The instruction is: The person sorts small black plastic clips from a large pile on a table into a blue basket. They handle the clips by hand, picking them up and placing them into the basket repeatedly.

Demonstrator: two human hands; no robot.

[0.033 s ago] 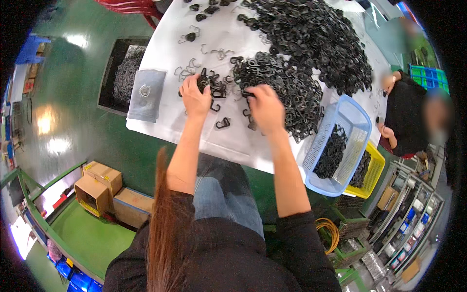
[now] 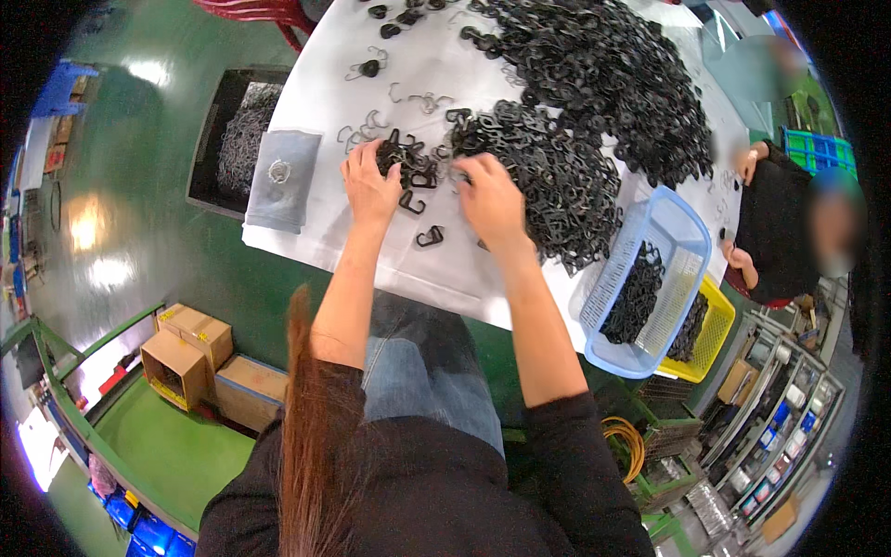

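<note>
Your left hand [image 2: 368, 188] was curled, fingers together, on a small clump of black clips [image 2: 408, 167] on the white table [image 2: 316, 223]; which way the clips pointed, you could not tell. Your right hand [image 2: 490, 200] lay knuckles-up at the edge of the big black pile [image 2: 557, 176], its grip hidden. One loose clip [image 2: 430, 237] lay between your wrists, long axis roughly left-right. The blue basket [image 2: 687, 232] at your right held black parts, over a yellow basket [image 2: 710, 330]. A grey pouch [image 2: 281, 176] lay left.
</note>
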